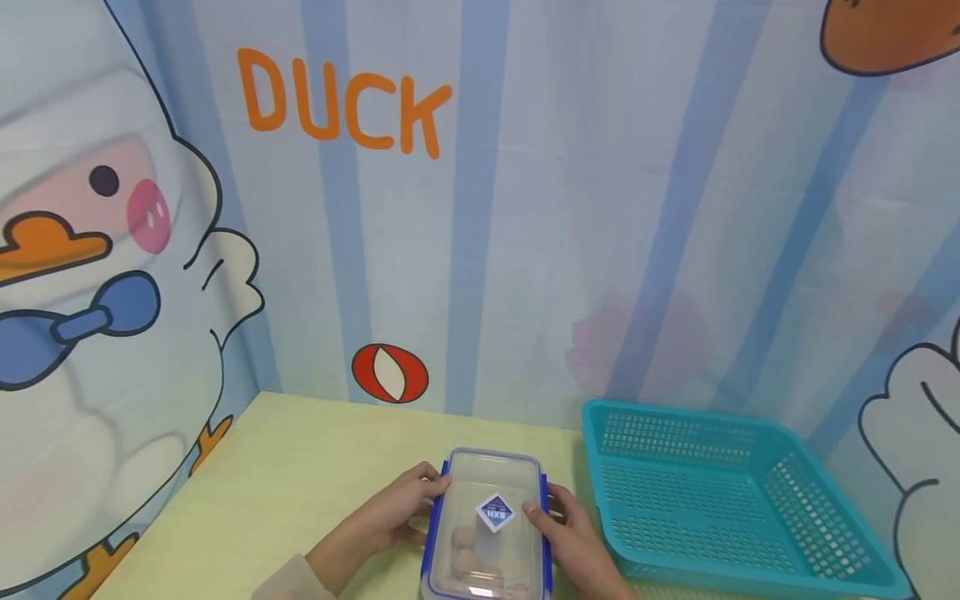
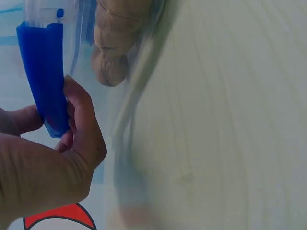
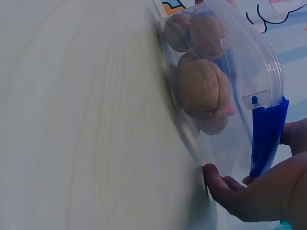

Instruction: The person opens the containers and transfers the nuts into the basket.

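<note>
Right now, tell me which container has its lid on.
The clear box between both hands, with blue clips and walnuts inside. The teal basket has none.

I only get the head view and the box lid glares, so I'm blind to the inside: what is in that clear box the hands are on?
Observer: Walnuts, seen through the wall of the clear box in the right wrist view.
Operator: How many?
Observer: At least three show there; more may be hidden.
Operator: Where are the left hand's fingers exactly?
Observer: The left hand has its fingertips on the lower end of the blue side clasp, thumb on one side, fingers on the other.
Operator: And the right hand?
Observer: The right hand touches the lower tip of its own blue clasp, thumb against the box's base edge.
</note>
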A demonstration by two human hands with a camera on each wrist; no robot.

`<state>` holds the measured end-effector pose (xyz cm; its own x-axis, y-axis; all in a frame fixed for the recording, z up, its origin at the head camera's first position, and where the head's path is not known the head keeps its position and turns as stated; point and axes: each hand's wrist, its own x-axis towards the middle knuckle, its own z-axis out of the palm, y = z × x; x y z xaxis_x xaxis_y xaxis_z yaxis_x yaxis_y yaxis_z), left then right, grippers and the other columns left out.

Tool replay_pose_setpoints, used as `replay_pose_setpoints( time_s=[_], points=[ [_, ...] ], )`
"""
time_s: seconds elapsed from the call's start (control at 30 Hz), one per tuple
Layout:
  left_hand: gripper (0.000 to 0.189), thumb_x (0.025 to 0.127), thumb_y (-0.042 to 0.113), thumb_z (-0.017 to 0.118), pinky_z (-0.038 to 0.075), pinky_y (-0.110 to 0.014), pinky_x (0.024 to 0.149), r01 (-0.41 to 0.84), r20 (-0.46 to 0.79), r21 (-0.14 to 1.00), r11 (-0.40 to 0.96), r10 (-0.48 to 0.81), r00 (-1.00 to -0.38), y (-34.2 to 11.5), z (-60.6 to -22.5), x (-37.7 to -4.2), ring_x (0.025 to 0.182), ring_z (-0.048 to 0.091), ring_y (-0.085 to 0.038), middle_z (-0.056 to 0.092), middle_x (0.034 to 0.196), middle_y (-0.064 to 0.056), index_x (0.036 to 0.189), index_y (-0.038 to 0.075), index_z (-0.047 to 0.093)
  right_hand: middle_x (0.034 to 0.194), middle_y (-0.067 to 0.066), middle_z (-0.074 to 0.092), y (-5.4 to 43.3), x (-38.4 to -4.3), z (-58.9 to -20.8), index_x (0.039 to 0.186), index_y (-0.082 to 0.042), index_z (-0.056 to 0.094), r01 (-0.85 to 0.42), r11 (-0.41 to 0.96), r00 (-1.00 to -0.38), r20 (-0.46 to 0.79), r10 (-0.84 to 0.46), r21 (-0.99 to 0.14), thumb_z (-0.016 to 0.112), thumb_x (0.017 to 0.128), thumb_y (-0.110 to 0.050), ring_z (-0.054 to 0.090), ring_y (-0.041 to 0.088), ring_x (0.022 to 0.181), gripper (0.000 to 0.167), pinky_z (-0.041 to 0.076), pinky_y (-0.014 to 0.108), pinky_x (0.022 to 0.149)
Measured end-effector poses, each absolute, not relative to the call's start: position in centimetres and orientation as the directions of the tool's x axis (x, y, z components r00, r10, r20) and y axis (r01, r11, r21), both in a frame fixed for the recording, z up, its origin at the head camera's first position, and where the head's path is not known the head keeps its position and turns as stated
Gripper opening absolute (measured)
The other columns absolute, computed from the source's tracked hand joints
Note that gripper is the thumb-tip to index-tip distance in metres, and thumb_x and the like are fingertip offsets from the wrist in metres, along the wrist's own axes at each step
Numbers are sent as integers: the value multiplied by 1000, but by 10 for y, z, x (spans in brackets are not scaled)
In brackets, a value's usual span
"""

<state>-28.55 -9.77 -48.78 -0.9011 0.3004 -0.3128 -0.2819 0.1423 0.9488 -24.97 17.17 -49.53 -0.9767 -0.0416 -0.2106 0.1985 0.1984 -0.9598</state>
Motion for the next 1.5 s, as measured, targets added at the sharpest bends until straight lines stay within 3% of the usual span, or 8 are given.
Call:
replay_pose_setpoints(
  time_s=[0.23,0.37,0.6,0.8,0.9,1.07,1.2,1.5],
  points=[
    [40,115,21,40,58,-39,77,-320,-340,940,114,310,-888,-103,-487,-281,104,62,-28,61,119,-16,144,-6,47,150,36,46,172,-248,-497,157,6,37,171,195,-982,-184,-51,-966,68,104,-46,55,53,130,80,59,58,93],
    [40,115,17,35,60,-41,81,-344,-361,933,110,315,-878,-107,-490,-280,102,65,-28,63,116,-17,145,-8,47,150,36,46,171,-247,-497,157,6,37,159,206,-983,-173,-54,-966,68,103,-47,55,53,130,82,59,57,92],
    [39,114,24,46,59,-35,70,-208,-256,950,231,199,-946,-108,-488,-283,94,65,-25,64,113,-16,140,-5,50,151,34,47,169,-247,-495,158,5,37,169,219,-982,-183,-44,-961,68,103,-48,54,52,132,82,58,57,94],
    [44,110,33,58,62,-37,67,-6,-67,923,386,143,-987,-101,-479,-277,82,66,-23,65,108,-14,135,-4,57,128,22,60,169,-247,-492,155,6,42,147,300,-988,-154,0,-943,69,103,-45,64,33,111,78,62,47,85],
    [48,109,35,61,63,-37,62,25,-53,913,407,178,-983,-97,-473,-273,76,66,-23,63,103,-13,135,-5,57,114,16,60,169,-247,-491,154,6,44,145,319,-989,-147,18,-937,70,103,-44,63,25,98,76,62,40,77],
    [56,105,38,68,64,-39,63,-25,-122,904,428,201,-972,-95,-469,-269,88,65,-23,62,108,-13,139,-5,53,103,12,59,167,-247,-491,155,5,41,169,268,-985,-174,5,-948,67,104,-43,62,22,87,74,58,36,70],
    [58,104,37,70,64,-41,66,-75,-168,913,401,201,-965,-95,-470,-271,93,64,-24,61,110,-14,141,-3,51,108,14,62,166,-249,-493,151,1,41,238,180,-970,-242,0,-954,62,107,-43,64,24,93,66,58,38,73],
    [59,104,38,70,63,-43,69,-110,-196,933,343,225,-954,-91,-477,-274,94,63,-25,60,111,-14,143,-1,48,119,15,66,175,-251,-497,119,-6,46,323,5,-945,-322,-61,-947,47,114,-35,64,26,97,29,54,37,82]
  ],
)
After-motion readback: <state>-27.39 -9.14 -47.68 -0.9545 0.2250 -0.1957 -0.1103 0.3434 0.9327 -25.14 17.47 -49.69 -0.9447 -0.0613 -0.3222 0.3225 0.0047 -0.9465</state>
